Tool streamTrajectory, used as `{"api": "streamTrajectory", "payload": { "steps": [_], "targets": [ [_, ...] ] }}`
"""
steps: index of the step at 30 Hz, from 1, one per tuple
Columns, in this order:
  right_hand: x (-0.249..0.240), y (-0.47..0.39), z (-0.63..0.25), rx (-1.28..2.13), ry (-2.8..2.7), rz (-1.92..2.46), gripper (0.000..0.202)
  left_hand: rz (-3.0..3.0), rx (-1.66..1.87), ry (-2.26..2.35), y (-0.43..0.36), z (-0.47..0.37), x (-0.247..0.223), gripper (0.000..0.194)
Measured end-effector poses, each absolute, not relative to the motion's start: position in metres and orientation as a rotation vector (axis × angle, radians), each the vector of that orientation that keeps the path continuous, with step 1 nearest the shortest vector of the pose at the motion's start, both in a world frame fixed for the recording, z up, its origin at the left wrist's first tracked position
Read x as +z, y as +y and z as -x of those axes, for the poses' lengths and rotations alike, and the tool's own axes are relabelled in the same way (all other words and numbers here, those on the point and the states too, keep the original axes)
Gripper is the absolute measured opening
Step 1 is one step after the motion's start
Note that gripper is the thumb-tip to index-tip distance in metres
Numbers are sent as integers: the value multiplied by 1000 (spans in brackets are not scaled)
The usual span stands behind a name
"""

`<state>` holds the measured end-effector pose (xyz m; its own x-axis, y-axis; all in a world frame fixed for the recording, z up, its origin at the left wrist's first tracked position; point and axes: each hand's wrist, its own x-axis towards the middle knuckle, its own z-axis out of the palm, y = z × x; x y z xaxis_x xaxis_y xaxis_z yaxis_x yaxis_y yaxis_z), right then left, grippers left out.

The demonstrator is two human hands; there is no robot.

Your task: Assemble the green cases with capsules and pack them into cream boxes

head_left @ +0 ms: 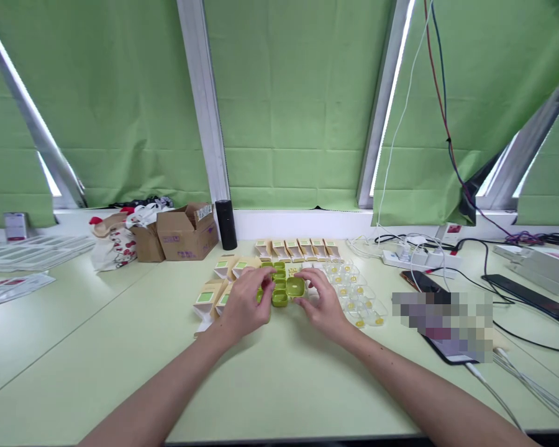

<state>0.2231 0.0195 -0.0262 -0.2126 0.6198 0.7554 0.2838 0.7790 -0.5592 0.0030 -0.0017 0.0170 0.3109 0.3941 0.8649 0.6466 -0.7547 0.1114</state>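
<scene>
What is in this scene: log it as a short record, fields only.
Left hand: left hand, fingers beside small green cups; exact grip unclear
Right hand: right hand, fingers at the right side of a larger green cup
Right of hands: clear packs with yellow pieces
Far left: open cardboard box, black cylinder
Backdrop: green blinds

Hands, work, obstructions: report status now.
Right hand: fingers gripping larger green cup. Left hand: at smaller green cups, grip unclear. Clear cups close beside right hand; open boxes beside left.
</scene>
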Motion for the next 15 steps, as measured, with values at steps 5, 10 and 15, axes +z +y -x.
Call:
{"api": "streamTrajectory", "payload": {
  "steps": [5, 10, 15],
  "targets": [
    [-25, 20, -224, 428, -1745, 670, 41, 2447, -1515, -1188, 4, -15, 38, 41],
    [-30, 19, -223, 534, -1686, 659, 41, 2668, -1467, -1110, 8, -20, 30, 52],
    [-35, 19, -222, 631, -1640, 663, 40, 2721, -1347, -1029, 8, -12, 7, 53]
  ]
}}
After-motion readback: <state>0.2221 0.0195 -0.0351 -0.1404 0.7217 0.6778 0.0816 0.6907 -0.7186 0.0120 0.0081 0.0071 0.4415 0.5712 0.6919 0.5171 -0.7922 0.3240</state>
